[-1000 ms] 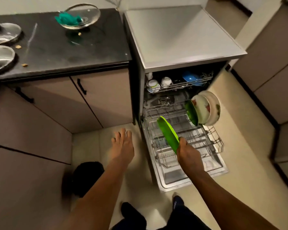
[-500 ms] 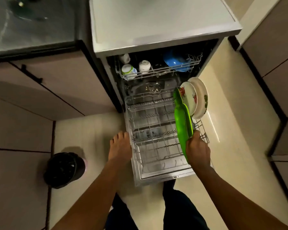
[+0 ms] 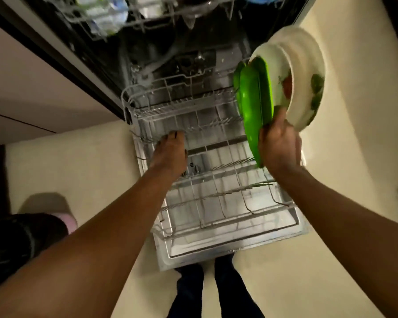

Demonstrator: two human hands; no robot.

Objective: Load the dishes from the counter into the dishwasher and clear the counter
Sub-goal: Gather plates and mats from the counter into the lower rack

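Observation:
The dishwasher stands open with its white lower rack (image 3: 216,198) pulled out over the door. My right hand (image 3: 278,145) grips a green plate (image 3: 253,115) by its lower edge and holds it on edge at the rack's right side. Another green plate (image 3: 238,81) stands just behind it. Two white floral plates (image 3: 306,79) lean upright to its right. My left hand (image 3: 170,152) reaches over the rack's left side with straight fingers and holds nothing. The upper rack (image 3: 115,17) holds cups and a blue item, all blurred.
A black round bin (image 3: 16,244) stands on the cream floor at the lower left. Beige cabinet fronts (image 3: 32,88) run along the left. My legs (image 3: 216,292) stand at the front edge of the dishwasher door.
The view has dropped closer to the rack. My right hand has carried the green plate up and right, against the plates standing there. My left hand has moved over the rack's left side.

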